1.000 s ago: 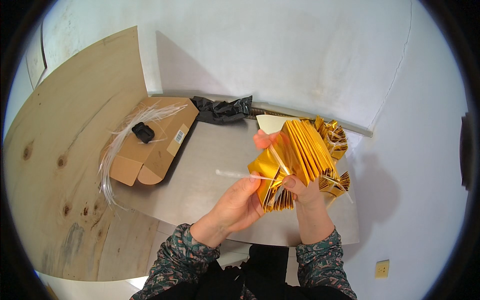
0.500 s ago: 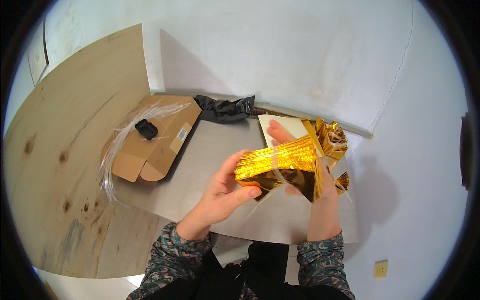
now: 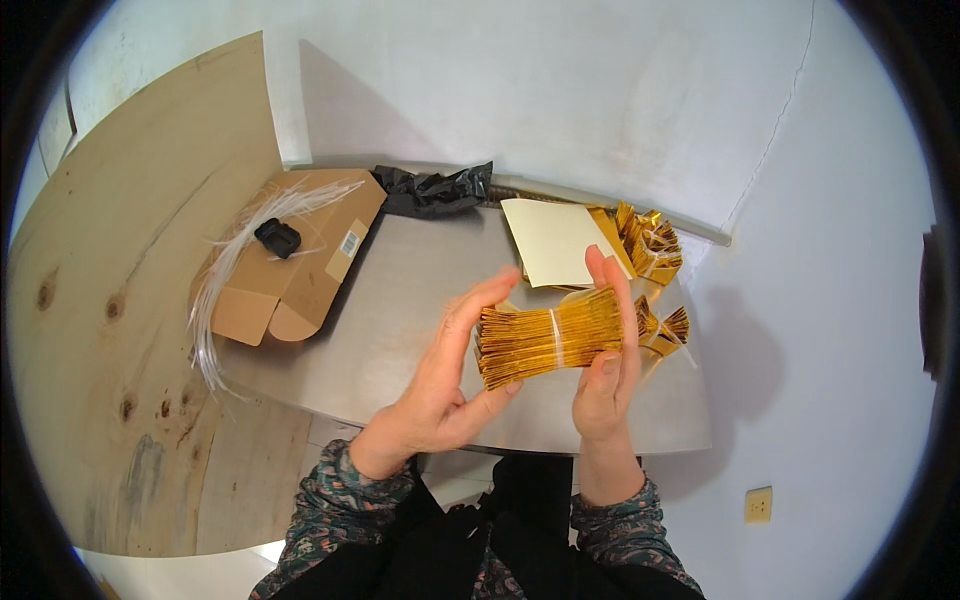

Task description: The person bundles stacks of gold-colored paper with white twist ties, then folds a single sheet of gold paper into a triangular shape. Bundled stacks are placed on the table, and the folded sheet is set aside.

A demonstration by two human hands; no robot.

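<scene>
A bundle of gold foil, folded into many tight pleats, is held above the metal table between my two hands. A thin whitish tie goes round its middle. My left hand curves about the left end, thumb against the lower edge and fingers along the upper side. At the right end, my right hand presses with thumb and upright fingers. Beyond it lie a cream sheet and another tied gold bundle. A smaller gold fan-shaped piece rests right of my right hand.
On the grey metal table, a cardboard box stands at the left, carrying pale plastic strips and a small black object. Crumpled black plastic lies at the back. A plywood panel borders the left; a wall borders the right.
The gold bundle has been turned and squeezed into a more compact block, its pleated edges now facing up. My right hand has moved from behind it to its right end.
</scene>
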